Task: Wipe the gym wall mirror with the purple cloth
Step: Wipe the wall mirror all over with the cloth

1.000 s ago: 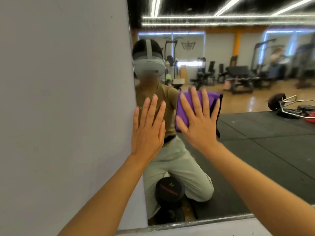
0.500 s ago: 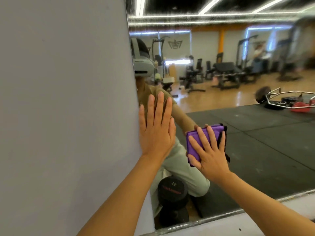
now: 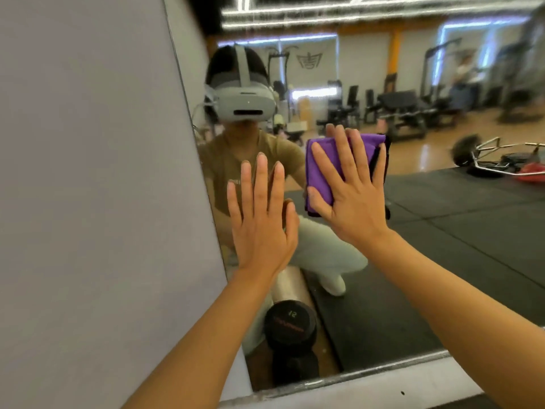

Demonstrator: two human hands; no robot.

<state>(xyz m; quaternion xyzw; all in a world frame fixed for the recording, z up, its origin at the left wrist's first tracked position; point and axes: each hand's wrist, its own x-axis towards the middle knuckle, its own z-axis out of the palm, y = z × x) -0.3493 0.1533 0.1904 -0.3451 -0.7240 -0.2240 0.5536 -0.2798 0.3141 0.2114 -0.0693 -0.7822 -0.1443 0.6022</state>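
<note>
Where dumbbell reflects in mirror, "12" legible.

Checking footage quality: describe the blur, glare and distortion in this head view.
Head view: right hand pressing the purple cloth and left hand are sharp; gym reflected in the mirror is soft and smeared; ceiling lights streak brightly; the mirror's left edge bows from wide-angle distortion.
</note>
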